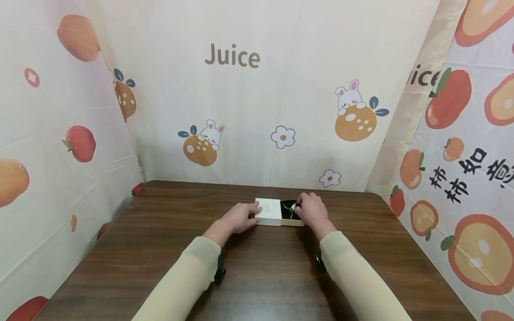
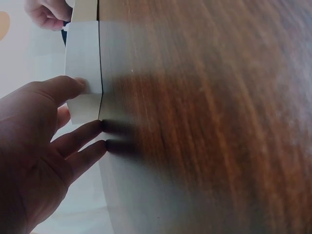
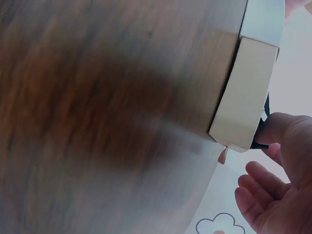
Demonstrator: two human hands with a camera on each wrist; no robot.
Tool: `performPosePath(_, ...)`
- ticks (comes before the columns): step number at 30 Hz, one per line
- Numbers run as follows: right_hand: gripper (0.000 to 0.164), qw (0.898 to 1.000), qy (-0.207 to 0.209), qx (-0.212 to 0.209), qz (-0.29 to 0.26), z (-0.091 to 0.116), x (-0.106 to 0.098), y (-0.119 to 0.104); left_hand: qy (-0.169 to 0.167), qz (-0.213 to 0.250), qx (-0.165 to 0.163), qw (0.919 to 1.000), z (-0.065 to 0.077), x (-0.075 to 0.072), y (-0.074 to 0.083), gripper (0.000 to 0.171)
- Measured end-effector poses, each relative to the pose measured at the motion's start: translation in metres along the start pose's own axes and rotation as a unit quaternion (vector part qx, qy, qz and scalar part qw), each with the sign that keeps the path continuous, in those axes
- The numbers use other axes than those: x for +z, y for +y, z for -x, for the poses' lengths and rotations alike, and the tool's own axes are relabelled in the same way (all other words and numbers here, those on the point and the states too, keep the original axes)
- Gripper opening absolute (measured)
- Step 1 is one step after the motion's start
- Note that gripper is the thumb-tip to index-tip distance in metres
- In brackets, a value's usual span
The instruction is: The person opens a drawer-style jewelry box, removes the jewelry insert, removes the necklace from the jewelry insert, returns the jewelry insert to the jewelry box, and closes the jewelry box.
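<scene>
A small white box sleeve (image 1: pixel 268 211) with faint lettering lies on the table. From its right side a cream inner tray (image 3: pixel 245 92) is slid partway out, holding a black insert (image 1: pixel 286 215) with silver jewelry (image 1: pixel 292 208), perhaps a necklace or bracelet, on it. My left hand (image 1: pixel 239 217) holds the sleeve's left end, thumb on its front face and the lower fingers spread at the tabletop. At the tray's right end, my right hand (image 1: pixel 313 210) pinches the insert's edge, which stands slightly above the tray wall. Its other fingers curl loosely outside.
The dark wooden table (image 1: pixel 265 276) extends toward me and to both sides. Behind it hangs a pale curtain (image 1: pixel 241 98) printed with fruit and rabbits, with similar cloth along the left and right. Dark wrist devices (image 1: pixel 219 270) sit under the sleeves.
</scene>
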State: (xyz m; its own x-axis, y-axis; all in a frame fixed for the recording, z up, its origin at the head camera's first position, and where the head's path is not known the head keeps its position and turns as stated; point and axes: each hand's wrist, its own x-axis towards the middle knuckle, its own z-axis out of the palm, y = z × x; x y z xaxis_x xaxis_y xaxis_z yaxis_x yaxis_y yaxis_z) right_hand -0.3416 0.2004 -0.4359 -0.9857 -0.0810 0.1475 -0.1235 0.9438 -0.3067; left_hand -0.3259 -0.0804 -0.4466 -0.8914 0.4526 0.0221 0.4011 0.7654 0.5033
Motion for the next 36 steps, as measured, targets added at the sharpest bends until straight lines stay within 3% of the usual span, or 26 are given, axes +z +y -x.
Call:
performPosePath(5, 0.025, 1.0, -0.002, 0.009, -0.024, -0.001, -0.001, 0.003, -0.001, 0.0, -0.001, 1.0, 0.0, 0.0, 0.001, 0.051)
performPosePath(8, 0.03, 0.997, -0.009, 0.029, -0.072, -0.002, -0.001, 0.004, -0.001, 0.003, -0.003, 1.0, 0.001, 0.0, 0.001, 0.052)
performPosePath(13, 0.041, 0.981, -0.027, 0.065, -0.181, -0.002, -0.004, 0.006, 0.001, 0.002, -0.002, 1.0, 0.0, 0.001, -0.001, 0.052)
performPosePath(21, 0.05, 0.963, -0.078, 0.073, -0.246, 0.004, -0.02, 0.011, -0.001, 0.003, -0.001, 1.0, -0.002, 0.001, -0.001, 0.051)
performPosePath(24, 0.047, 0.951, -0.107, 0.097, -0.272, 0.004, -0.024, 0.013, -0.001, 0.002, -0.002, 1.0, -0.002, 0.001, -0.001, 0.051)
performPosePath(28, 0.038, 0.944, -0.125, 0.114, -0.284, 0.003, -0.024, 0.016, -0.001, 0.005, -0.006, 1.0, -0.001, 0.001, -0.001, 0.052)
performPosePath(36, 0.03, 0.938, -0.09, 0.113, -0.314, 0.007, -0.024, 0.018, -0.002, 0.001, 0.0, 1.0, 0.0, 0.0, 0.001, 0.051)
